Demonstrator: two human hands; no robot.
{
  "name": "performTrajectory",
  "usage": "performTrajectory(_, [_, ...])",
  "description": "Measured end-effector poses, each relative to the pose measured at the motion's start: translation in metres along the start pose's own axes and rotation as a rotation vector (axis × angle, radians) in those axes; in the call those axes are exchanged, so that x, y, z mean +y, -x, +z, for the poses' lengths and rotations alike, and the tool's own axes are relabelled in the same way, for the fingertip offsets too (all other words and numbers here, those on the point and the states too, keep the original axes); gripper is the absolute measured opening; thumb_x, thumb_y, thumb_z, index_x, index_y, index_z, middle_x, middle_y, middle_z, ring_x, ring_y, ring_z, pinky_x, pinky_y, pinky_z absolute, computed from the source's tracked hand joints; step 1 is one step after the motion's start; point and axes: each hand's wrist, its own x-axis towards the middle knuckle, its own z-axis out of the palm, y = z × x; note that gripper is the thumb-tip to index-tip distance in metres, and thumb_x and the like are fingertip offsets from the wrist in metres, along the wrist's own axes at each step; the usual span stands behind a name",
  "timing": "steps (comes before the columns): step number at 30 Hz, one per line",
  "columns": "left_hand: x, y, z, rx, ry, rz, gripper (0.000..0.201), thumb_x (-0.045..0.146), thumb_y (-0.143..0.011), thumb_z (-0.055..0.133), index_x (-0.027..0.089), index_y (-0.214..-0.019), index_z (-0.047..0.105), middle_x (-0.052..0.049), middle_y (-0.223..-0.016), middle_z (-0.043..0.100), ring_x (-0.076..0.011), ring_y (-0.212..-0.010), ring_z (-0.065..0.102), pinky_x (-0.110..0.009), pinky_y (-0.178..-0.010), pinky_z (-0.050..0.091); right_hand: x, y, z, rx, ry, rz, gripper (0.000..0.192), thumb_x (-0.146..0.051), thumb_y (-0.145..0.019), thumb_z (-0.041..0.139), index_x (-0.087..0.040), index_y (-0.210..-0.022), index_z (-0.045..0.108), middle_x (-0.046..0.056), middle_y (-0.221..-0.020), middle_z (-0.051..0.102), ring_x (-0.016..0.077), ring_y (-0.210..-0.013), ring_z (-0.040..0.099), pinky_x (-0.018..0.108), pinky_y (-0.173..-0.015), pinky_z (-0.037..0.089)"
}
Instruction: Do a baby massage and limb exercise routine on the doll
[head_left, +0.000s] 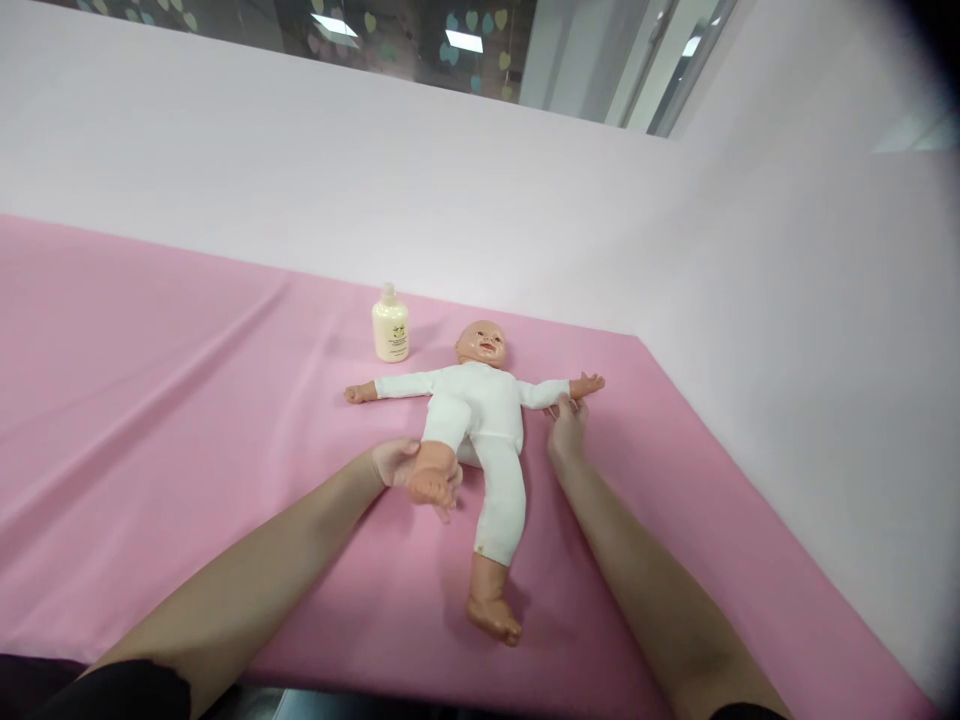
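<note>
Hands grip doll; bottle nearby

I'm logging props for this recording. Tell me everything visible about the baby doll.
The baby doll lies face up on the pink cloth, arms spread wide. It has a bald plastic-looking head, bare hands and feet, and a white one-piece suit. The left hand grips one foot, lifting that bent leg; the right hand touches the doll's sleeve near the wrist. The other leg lies straight.

Doll white suit; cream bottle; pink cloth.
</note>
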Motion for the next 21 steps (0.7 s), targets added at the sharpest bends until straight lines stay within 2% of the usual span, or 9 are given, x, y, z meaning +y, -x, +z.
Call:
performTrajectory(2, [0.002, -0.001, 0.001, -0.001, 0.17, -0.013, 0.052, 0.059, -0.065, 0.055, 0.01, -0.082, 0.057, -0.007, -0.082, 0.057, -0.0268, -0.081, 0.061, -0.05, -0.08, 0.048, -0.002, 0.004, 0.003, -0.047, 0.052, -0.11, 0.046, -0.036, -0.079, 0.057, -0.024, -0.121, 0.043, 0.009, -0.129, 0.054, 0.0202, -0.113, 0.059, 0.041, -0.092, 0.051])
performTrajectory(3, [0.003, -0.002, 0.002, 0.039, 0.217, -0.004, 0.05, 0.056, -0.067, 0.052, 0.009, -0.085, 0.057, -0.007, -0.084, 0.057, -0.0276, -0.083, 0.062, -0.05, -0.08, 0.048, -0.004, 0.006, 0.004, -0.081, 0.073, -0.162, 0.048, -0.037, -0.079, 0.059, -0.024, -0.122, 0.043, 0.01, -0.13, 0.053, 0.0206, -0.114, 0.058, 0.041, -0.093, 0.05])
performTrajectory(8, [0.005, -0.006, 0.004, 0.174, 0.284, 0.016, 0.048, 0.047, -0.077, 0.04, 0.006, -0.093, 0.059, -0.011, -0.089, 0.062, -0.0314, -0.088, 0.062, -0.051, -0.082, 0.045, -0.008, 0.02, 0.008, -0.301, 0.282, -0.368, 0.046, -0.037, -0.079, 0.064, -0.021, -0.12, 0.05, 0.011, -0.127, 0.057, 0.0214, -0.114, 0.057, 0.042, -0.099, 0.046])
performTrajectory(10, [0.004, -0.008, 0.001, 0.17, 0.318, 0.041, 0.049, 0.048, -0.08, 0.038, 0.006, -0.095, 0.059, -0.011, -0.09, 0.063, -0.0322, -0.09, 0.063, -0.051, -0.084, 0.045, -0.009, 0.024, 0.008, -0.412, 0.438, -0.483, 0.038, -0.035, -0.081, 0.063, -0.022, -0.116, 0.055, 0.009, -0.12, 0.06, 0.0222, -0.114, 0.056, 0.045, -0.102, 0.043])
performTrajectory(14, [0.001, -0.008, -0.007, 0.074, 0.407, 0.103, 0.051, 0.051, -0.08, 0.045, 0.006, -0.101, 0.058, -0.013, -0.094, 0.065, -0.0333, -0.095, 0.063, -0.053, -0.09, 0.043, -0.009, 0.027, 0.006, -0.582, 0.664, -0.733, 0.025, -0.03, -0.086, 0.055, -0.025, -0.11, 0.061, 0.007, -0.116, 0.063, 0.023, -0.115, 0.055, 0.048, -0.104, 0.04])
performTrajectory(17, [0.0, -0.009, -0.009, 0.033, 0.451, 0.131, 0.051, 0.05, -0.081, 0.044, 0.006, -0.103, 0.058, -0.013, -0.096, 0.064, -0.0335, -0.096, 0.063, -0.055, -0.093, 0.04, -0.009, 0.026, 0.006, -0.611, 0.712, -0.796, 0.024, -0.027, -0.089, 0.051, -0.026, -0.111, 0.061, 0.007, -0.117, 0.063, 0.0224, -0.115, 0.054, 0.047, -0.103, 0.041])
performTrajectory(21, [0.001, -0.009, -0.007, 0.044, 0.424, 0.118, 0.051, 0.051, -0.08, 0.044, 0.007, -0.101, 0.058, -0.012, -0.094, 0.064, -0.0333, -0.096, 0.063, -0.054, -0.092, 0.04, -0.008, 0.025, 0.006, -0.588, 0.666, -0.762, 0.025, -0.028, -0.088, 0.053, -0.025, -0.112, 0.059, 0.008, -0.118, 0.062, 0.0224, -0.116, 0.054, 0.048, -0.104, 0.04])
